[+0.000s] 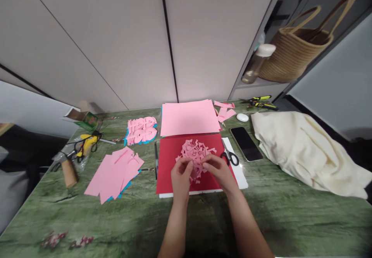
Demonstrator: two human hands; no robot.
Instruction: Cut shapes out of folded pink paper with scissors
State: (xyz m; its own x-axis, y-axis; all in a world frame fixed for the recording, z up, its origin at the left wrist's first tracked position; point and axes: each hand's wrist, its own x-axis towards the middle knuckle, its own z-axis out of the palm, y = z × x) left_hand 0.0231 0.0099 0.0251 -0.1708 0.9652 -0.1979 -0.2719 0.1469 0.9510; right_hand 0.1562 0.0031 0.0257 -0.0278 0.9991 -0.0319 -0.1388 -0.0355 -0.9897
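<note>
A loose heap of small pink paper scraps (197, 149) lies on a sheet of red card (168, 172). Over the near side of this heap, my left hand (181, 172) pinches a pink scrap between thumb and fingertips. My right hand (217, 169) faces it, thumb and forefinger also closed on pink paper. Whether both hold the same scrap is too small to tell. Black-handled scissors (230, 157) rest just right of the heap, partly on white paper (240, 174). A dark pen (156, 159) lies along the card's left edge.
Pink sheets (190, 118) lie behind the card. Leftward are cut-out pink letters (142, 130), cut pink sheets (114, 174), a yellow glue gun (87, 143) and a small box (87, 120). Rightward are a phone (246, 143), pliers (260, 103) and cream cloth (305, 149).
</note>
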